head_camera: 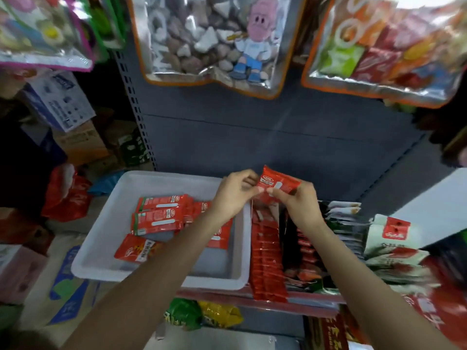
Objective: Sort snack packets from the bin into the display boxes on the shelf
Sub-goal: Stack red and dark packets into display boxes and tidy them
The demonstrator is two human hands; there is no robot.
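Note:
A small red snack packet [278, 184] is held upright between both hands, above the back end of the display box. My left hand [233, 194] pinches its left edge and my right hand [294, 202] grips its lower right side. Below them a white plastic bin [101, 238] sits on the shelf with several red packets [158, 218] lying flat inside. To the right of the bin, a display box [267, 261] holds a tight upright row of red packets running front to back.
Right of the red row stand dark packets [305, 251], grey-white packets [346, 221] and white-red bags [394, 243]. Large clear candy bags [209, 39] hang above against the grey shelf back panel [265, 137]. Cardboard boxes [60, 102] are piled at the left. Green and yellow bags [202, 315] sit on the shelf below.

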